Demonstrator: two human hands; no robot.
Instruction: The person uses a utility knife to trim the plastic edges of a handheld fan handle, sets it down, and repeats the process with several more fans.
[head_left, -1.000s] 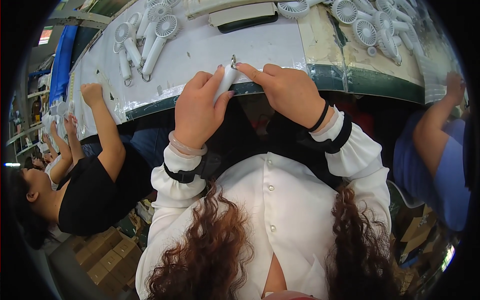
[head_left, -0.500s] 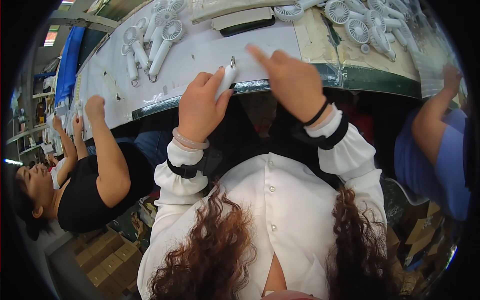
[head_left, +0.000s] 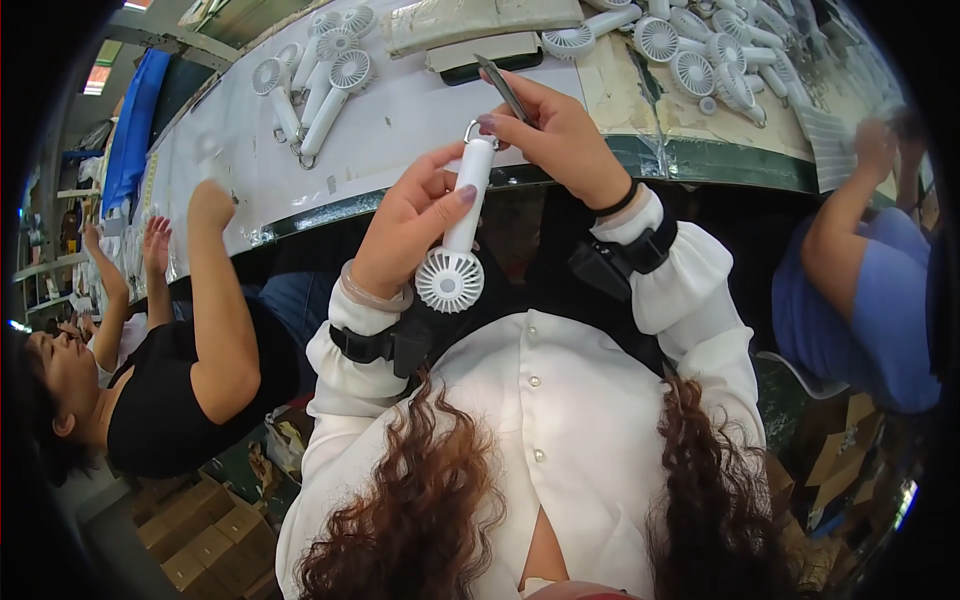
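My left hand (head_left: pixel 397 228) is closed round the handle of a white handheld fan (head_left: pixel 465 205). Its round slatted head (head_left: pixel 449 281) points down toward me, just off the table's front edge. At the upper end of the handle is a metal ring (head_left: pixel 474 128). My right hand (head_left: pixel 572 150) grips a slim, pointed grey metal tool (head_left: pixel 505 90), and its exact kind is not clear. The thumb of that hand is at the ring, and its other fingertips are partly hidden.
More white handheld fans (head_left: pixel 350 72) lie in a group at the table's far left, and a larger pile (head_left: pixel 693 73) at the far right. A dark-edged block (head_left: pixel 490 62) is at the back. Co-workers sit on both sides (head_left: pixel 180 370). Cartons (head_left: pixel 215 540) stand on the floor.
The fan has come into full view, its head hanging below my left hand. My right hand has come left to the ring, and the grey tool now shows in it.
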